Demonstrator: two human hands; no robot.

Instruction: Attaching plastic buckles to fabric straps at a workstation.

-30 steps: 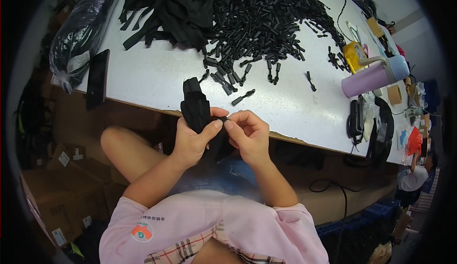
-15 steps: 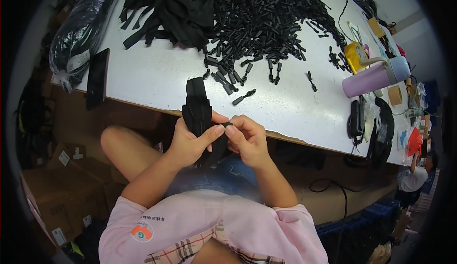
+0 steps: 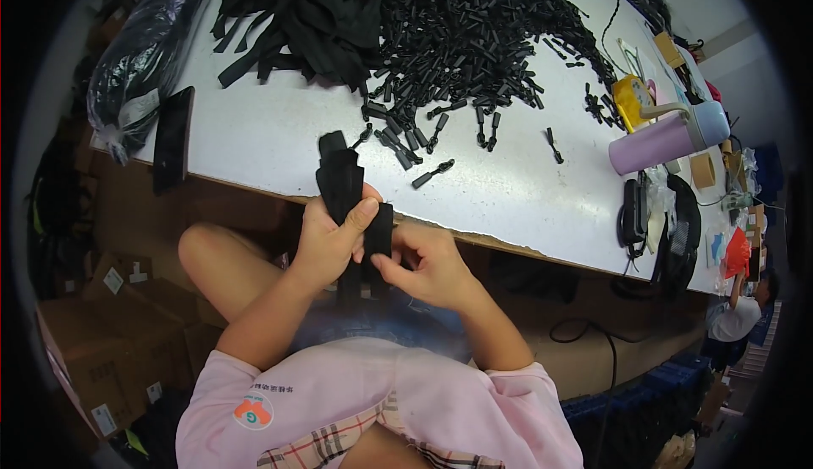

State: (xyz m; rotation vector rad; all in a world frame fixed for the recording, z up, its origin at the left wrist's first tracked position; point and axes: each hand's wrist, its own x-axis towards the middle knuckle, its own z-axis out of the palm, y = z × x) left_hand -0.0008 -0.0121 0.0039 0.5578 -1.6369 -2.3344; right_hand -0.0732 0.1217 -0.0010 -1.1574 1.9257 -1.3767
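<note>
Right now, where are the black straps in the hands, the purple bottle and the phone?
straps (image 3: 341, 183): head view, upper part above the left thumb.
purple bottle (image 3: 654, 143): head view, middle of its body.
phone (image 3: 173, 137): head view, middle of its screen.

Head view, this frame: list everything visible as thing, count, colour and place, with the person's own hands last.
table: one, white, across the top
small clips: a heap, too many to count, black, table centre
loose straps: one pile, black, left of the heap
bagged bundle: one, black, table's left end
phone: one, black, left table edge
bottle: one, lilac, right side
cardboard boxes: several, brown, floor at left
strap bundle: one, black, held in both hands
left hand: grips the bundle
right hand: pinches its lower part
</note>
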